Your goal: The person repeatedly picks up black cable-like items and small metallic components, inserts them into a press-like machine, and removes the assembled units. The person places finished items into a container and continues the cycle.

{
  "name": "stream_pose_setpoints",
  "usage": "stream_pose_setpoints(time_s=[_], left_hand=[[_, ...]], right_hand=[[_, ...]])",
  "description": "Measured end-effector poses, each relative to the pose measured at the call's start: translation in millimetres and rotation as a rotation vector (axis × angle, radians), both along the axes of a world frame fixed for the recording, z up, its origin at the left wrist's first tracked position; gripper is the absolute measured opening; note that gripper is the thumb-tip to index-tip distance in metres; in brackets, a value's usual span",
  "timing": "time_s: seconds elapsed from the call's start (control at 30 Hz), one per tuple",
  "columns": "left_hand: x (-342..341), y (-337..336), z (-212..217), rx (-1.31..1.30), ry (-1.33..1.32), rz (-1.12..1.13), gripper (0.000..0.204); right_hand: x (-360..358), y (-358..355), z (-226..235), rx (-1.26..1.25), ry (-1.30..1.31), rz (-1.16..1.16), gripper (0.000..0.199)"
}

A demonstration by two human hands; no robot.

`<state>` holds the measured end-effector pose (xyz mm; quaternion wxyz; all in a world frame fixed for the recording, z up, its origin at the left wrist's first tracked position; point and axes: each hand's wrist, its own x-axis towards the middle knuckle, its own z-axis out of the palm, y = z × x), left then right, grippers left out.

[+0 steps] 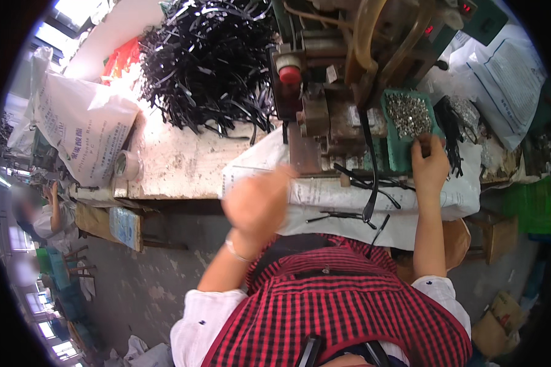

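Note:
My left hand (257, 205) hangs blurred in front of the bench edge, fingers curled; whether it holds anything I cannot tell. My right hand (430, 164) reaches into the green tray (398, 153) of small silver metal parts (408, 114), fingertips at the pile's near edge. A few thin black plastic strips (368, 183) lie on the white sheet (324, 192) between my hands, in front of a small worn press machine (324, 104) with a red knob (290, 74).
A big heap of black strips (208, 61) fills the bench's far left. White sacks (82, 131) stand at left, another white bag (508, 73) at right. A roll of tape (127, 165) sits on the bench corner. Another person (46, 214) sits far left.

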<state>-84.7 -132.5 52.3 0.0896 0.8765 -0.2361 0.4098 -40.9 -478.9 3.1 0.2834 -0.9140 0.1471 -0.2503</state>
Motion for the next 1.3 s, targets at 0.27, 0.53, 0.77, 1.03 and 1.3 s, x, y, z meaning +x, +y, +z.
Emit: stream_pose_setpoints(time_s=[0.27, 0.53, 0.77, 1.03, 1.3], left_hand=[[130, 144, -70, 0.400, 0.277, 0.213, 0.014], [129, 89, 1, -0.498, 0.239, -0.037, 0.007], [187, 100, -76, -0.228, 0.168, 0.159, 0.015], [149, 86, -55, -0.685, 0.233, 0.105, 0.019], [111, 30, -56, -1.245, 0.410, -0.145, 0.014]], right_hand=[[23, -2, 3, -0.322, -0.222, 0.149, 0.027], [16, -10, 11, -0.180, -0.158, 0.115, 0.017], [16, -11, 0, -0.040, -0.186, 0.064, 0.014], [-8, 37, 63, 0.261, -0.276, 0.341, 0.016], [27, 106, 74, 0.679, -0.433, 0.433, 0.033]])
